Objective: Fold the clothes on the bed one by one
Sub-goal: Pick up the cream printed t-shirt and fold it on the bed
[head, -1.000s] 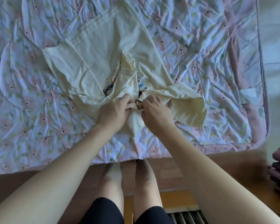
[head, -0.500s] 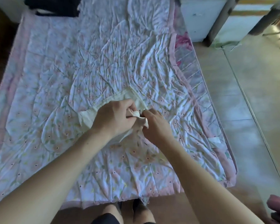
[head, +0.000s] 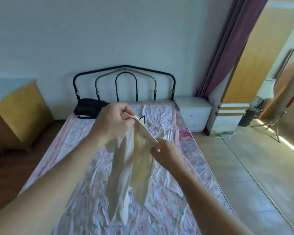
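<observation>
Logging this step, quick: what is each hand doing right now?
Left hand: gripping the cream garment by its top edge.
Right hand: pinching the same garment.

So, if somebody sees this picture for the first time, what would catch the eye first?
Probably the cream garment, lifted in the middle of the view and hanging down over the bed. The left hand grips its top edge higher up, and the right hand pinches it lower down. Behind, a dark garment lies by the metal headboard.

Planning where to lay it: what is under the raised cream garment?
The crumpled pink floral quilt lies under the cream garment; the strip directly behind the hanging cloth is hidden.
</observation>
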